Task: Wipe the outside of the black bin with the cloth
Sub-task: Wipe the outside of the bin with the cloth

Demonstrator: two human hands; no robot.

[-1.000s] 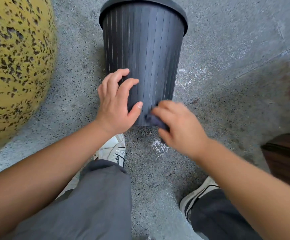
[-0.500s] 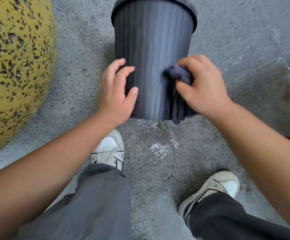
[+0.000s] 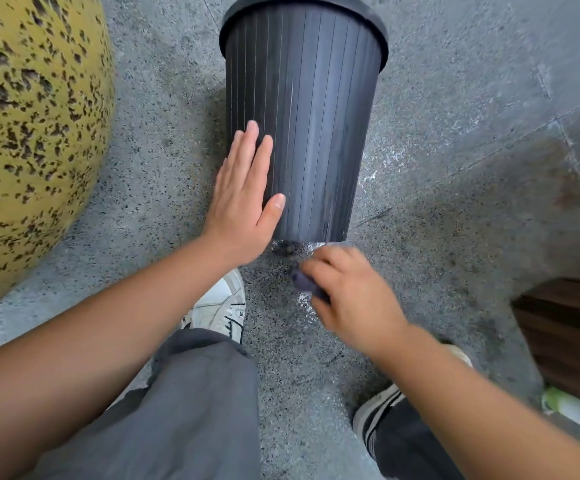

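The black ribbed bin (image 3: 311, 109) stands upright on the speckled floor, straight ahead of me. My left hand (image 3: 243, 202) lies flat against its lower left side, fingers straight and together, thumb on the front wall. My right hand (image 3: 347, 296) hovers just below the bin's base, off the wall, and is blurred by motion. It is closed on a small dark grey cloth (image 3: 304, 281), of which only a bunched corner shows between the fingers.
A large yellow speckled rounded object (image 3: 29, 133) fills the left side. A dark wooden piece (image 3: 569, 337) sits at the right edge. My two shoes (image 3: 221, 306) and grey trouser legs are below the hands. White smudges mark the floor by the bin's base.
My right hand has swept the cloth down the bin's right side and come off below its base. My left hand's fingers have flattened against the bin.
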